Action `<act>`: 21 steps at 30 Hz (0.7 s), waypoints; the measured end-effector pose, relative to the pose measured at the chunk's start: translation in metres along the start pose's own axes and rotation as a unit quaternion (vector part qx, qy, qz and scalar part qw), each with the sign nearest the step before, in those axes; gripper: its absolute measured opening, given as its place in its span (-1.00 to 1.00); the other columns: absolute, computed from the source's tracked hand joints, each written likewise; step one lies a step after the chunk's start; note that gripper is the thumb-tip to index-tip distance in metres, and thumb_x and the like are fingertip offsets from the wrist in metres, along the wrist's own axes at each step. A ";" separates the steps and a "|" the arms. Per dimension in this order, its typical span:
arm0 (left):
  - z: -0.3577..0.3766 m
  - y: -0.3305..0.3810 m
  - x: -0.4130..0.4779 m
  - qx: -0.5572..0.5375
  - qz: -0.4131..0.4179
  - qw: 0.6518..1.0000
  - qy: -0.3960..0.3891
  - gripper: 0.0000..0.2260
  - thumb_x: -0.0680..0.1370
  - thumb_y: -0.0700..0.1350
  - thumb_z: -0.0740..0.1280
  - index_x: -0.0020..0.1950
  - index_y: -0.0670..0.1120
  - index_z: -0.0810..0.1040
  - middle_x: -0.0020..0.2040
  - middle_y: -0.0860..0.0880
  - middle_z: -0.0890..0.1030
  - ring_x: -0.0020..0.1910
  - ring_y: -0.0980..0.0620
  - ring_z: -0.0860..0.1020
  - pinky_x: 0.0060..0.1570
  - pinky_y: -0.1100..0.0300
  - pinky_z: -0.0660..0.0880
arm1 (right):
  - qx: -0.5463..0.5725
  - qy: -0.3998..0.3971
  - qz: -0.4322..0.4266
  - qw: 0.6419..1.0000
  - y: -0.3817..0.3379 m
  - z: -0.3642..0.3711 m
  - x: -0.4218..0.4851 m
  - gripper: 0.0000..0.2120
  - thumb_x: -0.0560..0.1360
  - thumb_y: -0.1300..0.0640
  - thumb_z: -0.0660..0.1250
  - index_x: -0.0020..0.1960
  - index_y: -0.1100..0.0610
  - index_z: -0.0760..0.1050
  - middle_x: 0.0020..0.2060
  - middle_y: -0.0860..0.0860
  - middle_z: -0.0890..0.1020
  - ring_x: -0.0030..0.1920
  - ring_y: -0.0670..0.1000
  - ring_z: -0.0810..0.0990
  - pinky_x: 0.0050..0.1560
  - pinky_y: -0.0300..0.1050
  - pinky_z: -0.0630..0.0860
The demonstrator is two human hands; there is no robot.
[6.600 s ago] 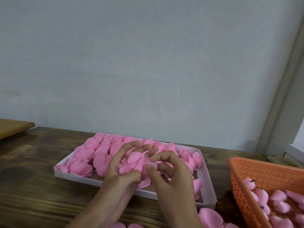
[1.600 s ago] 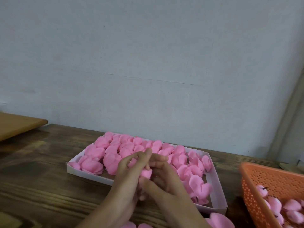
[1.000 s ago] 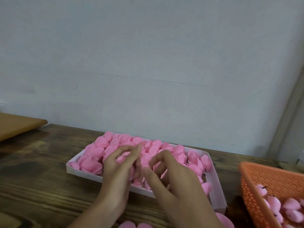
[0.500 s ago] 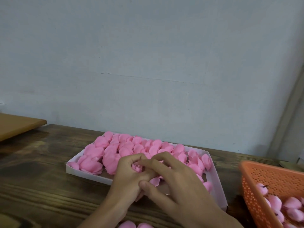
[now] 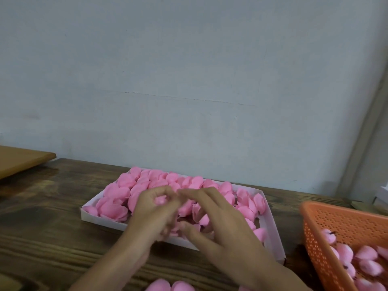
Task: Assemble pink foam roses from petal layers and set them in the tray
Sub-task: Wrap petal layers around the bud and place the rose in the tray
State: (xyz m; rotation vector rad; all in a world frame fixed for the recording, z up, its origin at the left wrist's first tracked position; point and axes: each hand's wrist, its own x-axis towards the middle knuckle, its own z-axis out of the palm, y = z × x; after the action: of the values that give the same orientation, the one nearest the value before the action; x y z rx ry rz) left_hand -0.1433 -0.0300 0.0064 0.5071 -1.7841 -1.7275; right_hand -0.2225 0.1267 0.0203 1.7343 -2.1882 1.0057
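**A:** Head camera: the left hand (image 5: 155, 215) is up over the white tray (image 5: 98, 217), its grip curled round a small pink rose bud (image 5: 160, 200).
**B:** And the right hand (image 5: 220, 225)?
**A:** Grip released, fingers spread and nearly straight above the tray, index tip just beside the left hand's fingertips. It's blurred, mind.
**B:** Where's the tray sitting?
**A:** Middle of the table (image 5: 52, 238), towards the far edge, with pink roses (image 5: 123, 193) packed along its far and left sides.
**B:** And the table's right edge?
**A:** An orange basket (image 5: 336, 225) holding pink buds (image 5: 365, 255). Loose petals (image 5: 170, 286) lie at the near edge.
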 end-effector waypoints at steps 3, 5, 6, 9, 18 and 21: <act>-0.036 -0.002 0.027 0.063 -0.034 0.995 0.074 -0.73 0.51 0.13 0.50 -0.02 -0.04 0.59 -0.45 -0.01 0.44 -0.51 0.06 0.34 -0.51 0.27 0.30 | 0.025 0.052 0.038 0.998 0.004 -0.004 0.001 -0.54 0.59 -0.17 0.33 0.43 -0.34 0.25 0.20 -0.36 0.44 0.07 -0.21 0.58 -0.03 -0.18 0.61; -0.059 -0.009 0.043 0.142 -0.052 0.983 0.104 -0.76 0.56 0.02 0.48 0.07 -0.06 0.51 -0.32 -0.11 0.51 -0.43 0.00 0.41 -0.47 0.23 0.34 | 0.048 0.073 0.062 0.994 0.006 -0.008 0.002 -0.55 0.58 -0.16 0.35 0.40 -0.32 0.27 0.17 -0.36 0.47 0.05 -0.23 0.59 -0.05 -0.17 0.62; -0.066 -0.013 0.050 0.186 -0.062 0.975 0.105 -0.77 0.59 -0.02 0.43 0.13 -0.08 0.46 -0.24 -0.15 0.54 -0.38 -0.02 0.44 -0.44 0.20 0.36 | 0.059 0.080 0.072 0.992 0.007 -0.010 0.002 -0.56 0.58 -0.15 0.36 0.39 -0.30 0.28 0.16 -0.34 0.49 0.05 -0.24 0.59 -0.04 -0.14 0.63; -0.070 -0.027 0.067 0.334 -0.089 0.934 0.095 -0.68 0.68 -0.08 0.24 0.40 -0.17 0.33 -0.05 -0.18 0.56 -0.20 -0.11 0.51 -0.27 0.07 0.45 | 0.081 0.094 0.091 0.988 0.006 -0.013 0.004 -0.58 0.57 -0.13 0.37 0.37 -0.27 0.32 0.14 -0.31 0.52 0.04 -0.23 0.60 0.00 -0.02 0.64; -0.056 -0.020 0.060 0.639 -0.094 0.763 0.003 -0.48 0.72 -0.09 0.08 0.60 -0.28 0.00 0.40 -0.28 0.40 0.34 -0.20 0.43 0.21 0.00 0.46 | 0.093 0.107 0.102 0.985 -0.002 -0.018 0.003 -0.61 0.56 -0.12 0.37 0.32 -0.31 0.32 0.11 -0.33 0.51 0.02 -0.22 0.61 -0.06 0.02 0.67; -0.052 -0.018 0.053 0.637 -0.096 0.765 0.005 -0.57 0.71 -0.13 0.14 0.52 -0.20 0.07 0.38 -0.30 0.31 0.34 -0.21 0.40 0.17 0.04 0.44 | 0.097 0.119 0.104 0.983 -0.003 -0.021 0.004 -0.62 0.56 -0.11 0.38 0.30 -0.31 0.32 0.07 -0.28 0.55 -0.04 -0.20 0.65 -0.12 -0.01 0.69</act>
State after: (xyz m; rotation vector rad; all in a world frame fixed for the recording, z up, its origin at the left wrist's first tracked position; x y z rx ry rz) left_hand -0.1515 -0.1047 -0.0041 1.2315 -2.7681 -0.2973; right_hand -0.2269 0.1359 0.0397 1.3866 -2.2093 1.4380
